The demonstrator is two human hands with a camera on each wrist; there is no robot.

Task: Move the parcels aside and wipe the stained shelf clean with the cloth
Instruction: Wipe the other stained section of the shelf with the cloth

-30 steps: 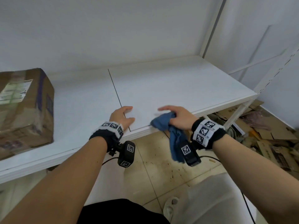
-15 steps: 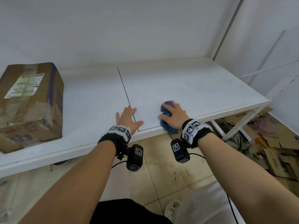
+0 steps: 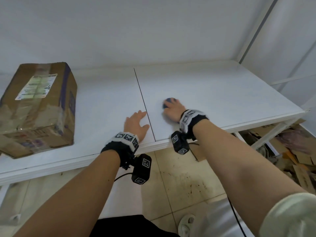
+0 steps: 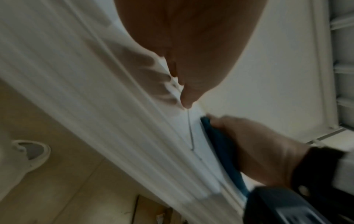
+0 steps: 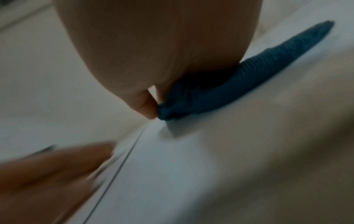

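Observation:
A white shelf (image 3: 222, 93) runs across the head view, with a dark seam (image 3: 143, 103) between its two boards. A brown taped parcel (image 3: 37, 106) stands at the shelf's left end, apart from both hands. My left hand (image 3: 136, 123) lies flat on the shelf beside the seam, fingers straight, holding nothing. My right hand (image 3: 171, 109) sits just right of the seam, curled over a bunched blue cloth (image 3: 167, 100) and pressing it to the board. In the right wrist view the cloth (image 5: 239, 84) pokes out from under the palm. I make out no stain on the shelf.
A white rack post (image 3: 256, 29) rises at the shelf's back right corner. Flattened cardboard scraps (image 3: 299, 151) lie on the floor under the right end. The tiled floor (image 3: 184, 182) below the front edge is speckled with dark spots. A white wall backs the shelf.
My right hand has carried the cloth from the front edge, where it hung down, farther in onto the shelf and bunched it under the palm. My left hand has slid slightly forward.

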